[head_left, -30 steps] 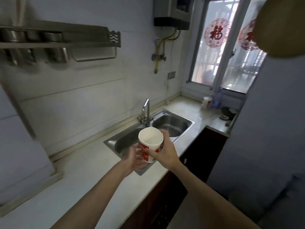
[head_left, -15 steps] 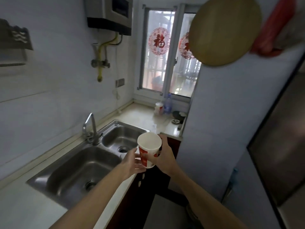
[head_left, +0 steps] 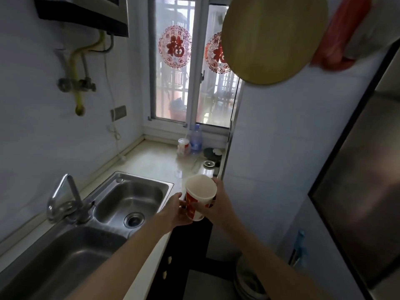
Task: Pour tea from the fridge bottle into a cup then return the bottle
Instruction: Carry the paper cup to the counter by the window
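A white paper cup [head_left: 200,195] with red print is held upright in the air over the counter's front edge, right of the sink. My left hand [head_left: 178,210] grips its lower left side and my right hand [head_left: 218,205] wraps its right side. The cup's inside looks empty and white. A dark, steel-fronted fridge [head_left: 363,191] stands at the far right with its door closed. No tea bottle is in view.
A double steel sink [head_left: 104,215] with a tap [head_left: 65,198] fills the left. On the counter [head_left: 155,163] by the window stand another paper cup [head_left: 183,146], a clear plastic bottle [head_left: 195,137] and a sink strainer [head_left: 208,163]. A round wooden board [head_left: 272,37] hangs overhead.
My view has swung right, from the wall shelf and sink toward the window and fridge. Both hands have kept hold of the cup and carried it to the right along the counter.
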